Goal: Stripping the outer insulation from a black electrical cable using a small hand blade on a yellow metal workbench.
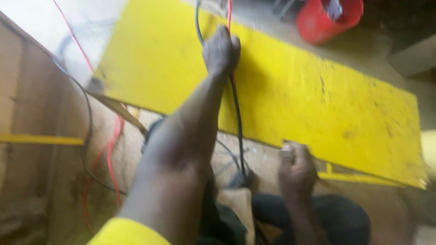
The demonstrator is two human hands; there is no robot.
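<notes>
L hand (221, 51) grip clenched on cables (237, 113) over yellow board (290, 90) | R hand (296, 168) grip pinching small pale object (286, 152)

Packages, labels, signs, screens: none can be made out in this blurred view. No printed panel, display or wrapped item shows anywhere in the picture.

board (290, 86) across centre | bucket (329, 18) behind board, right | cables (237, 113) over board, running down in front
</notes>
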